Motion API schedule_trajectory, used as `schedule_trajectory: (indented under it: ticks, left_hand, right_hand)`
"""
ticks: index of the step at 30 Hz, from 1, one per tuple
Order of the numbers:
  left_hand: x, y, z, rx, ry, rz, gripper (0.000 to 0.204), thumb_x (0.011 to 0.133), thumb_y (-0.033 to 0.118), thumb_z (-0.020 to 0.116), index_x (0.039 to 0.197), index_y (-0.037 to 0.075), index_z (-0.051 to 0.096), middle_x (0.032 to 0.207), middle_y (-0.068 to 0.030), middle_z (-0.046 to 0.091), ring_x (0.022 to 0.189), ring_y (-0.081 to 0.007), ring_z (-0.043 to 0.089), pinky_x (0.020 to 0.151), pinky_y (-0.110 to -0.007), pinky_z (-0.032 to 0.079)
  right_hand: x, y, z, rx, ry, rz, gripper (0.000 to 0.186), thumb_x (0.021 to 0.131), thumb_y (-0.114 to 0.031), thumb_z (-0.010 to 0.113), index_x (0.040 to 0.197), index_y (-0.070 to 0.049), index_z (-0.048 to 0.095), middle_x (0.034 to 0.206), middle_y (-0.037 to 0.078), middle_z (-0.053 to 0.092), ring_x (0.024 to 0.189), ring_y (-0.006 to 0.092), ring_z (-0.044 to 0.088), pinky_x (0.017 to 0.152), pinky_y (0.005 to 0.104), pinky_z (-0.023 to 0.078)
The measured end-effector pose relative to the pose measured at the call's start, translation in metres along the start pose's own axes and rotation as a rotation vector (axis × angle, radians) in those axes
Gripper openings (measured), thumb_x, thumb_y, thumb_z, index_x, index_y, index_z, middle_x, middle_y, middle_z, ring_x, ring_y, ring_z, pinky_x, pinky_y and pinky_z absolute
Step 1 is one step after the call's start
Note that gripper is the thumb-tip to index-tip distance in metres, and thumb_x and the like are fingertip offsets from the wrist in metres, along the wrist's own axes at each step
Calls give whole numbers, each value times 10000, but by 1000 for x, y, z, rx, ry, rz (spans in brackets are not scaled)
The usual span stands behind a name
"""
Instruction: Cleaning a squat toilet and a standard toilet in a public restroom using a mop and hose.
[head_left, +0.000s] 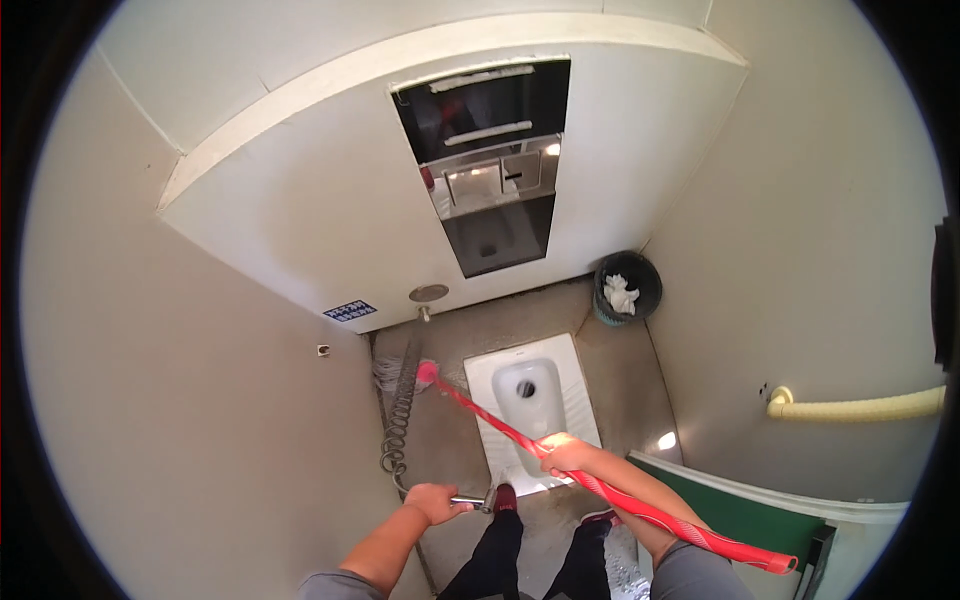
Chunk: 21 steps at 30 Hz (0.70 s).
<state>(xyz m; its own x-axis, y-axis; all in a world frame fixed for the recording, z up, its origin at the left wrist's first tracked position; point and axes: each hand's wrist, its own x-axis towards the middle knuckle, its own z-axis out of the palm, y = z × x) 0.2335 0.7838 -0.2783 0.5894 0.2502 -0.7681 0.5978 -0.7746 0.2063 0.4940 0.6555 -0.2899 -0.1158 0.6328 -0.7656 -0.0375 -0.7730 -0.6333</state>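
Observation:
My left hand [437, 503] is closed around the metal handle of a spray gun [478, 499], whose head points toward the squat toilet's near end. From it a coiled metal hose [397, 425] runs up to a fitting [424, 313] low on the far wall. My right hand [566, 454] grips a mop [500, 425] by its red handle, which slants from the lower right to the far left. Its grey string head [395, 375], below a pink collar, lies on the floor left of the toilet, partly behind the hose. Between my hands is the white squat toilet [483, 385].
A dark waste bin [648, 290] with white paper inside stands in the far right corner. Along the right wall runs a cream grab bar [850, 404]. A green door panel [730, 495] is at lower right. Wet floor [625, 570] shines near my feet.

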Motion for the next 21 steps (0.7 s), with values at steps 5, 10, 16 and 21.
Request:
schedule_trajectory:
  ticks: [5,10,16,21]
  left_hand:
    - [13,-8,4,-10,35,-7,623,736,665,388,935,112,596,881,-129,620,876,-303,581,757,-393,453]
    - [23,3,-1,-40,49,0,599,717,670,412,895,127,592,854,-121,618,842,-307,584,724,-397,458]
    - [28,22,-2,-134,45,73,539,731,628,436,924,146,579,862,-119,614,841,-309,576,713,-404,451]
    - [31,19,12,-267,180,184,541,727,621,449,817,101,571,766,-130,605,761,-332,578,654,-427,449]
  right_hand:
    - [-32,19,-53,217,225,-31,249,686,-29,590,931,1,561,596,14,504,440,87,472,378,253,397]
    - [-68,27,-97,249,367,70,428,690,20,579,1110,-19,505,627,32,544,469,100,496,402,251,417]
    - [-124,8,-105,49,346,229,331,686,13,553,1013,-33,523,570,11,483,437,88,470,368,238,382]
    - [-162,-4,-102,79,409,403,256,659,36,534,913,-1,528,536,40,462,416,126,467,360,270,394]
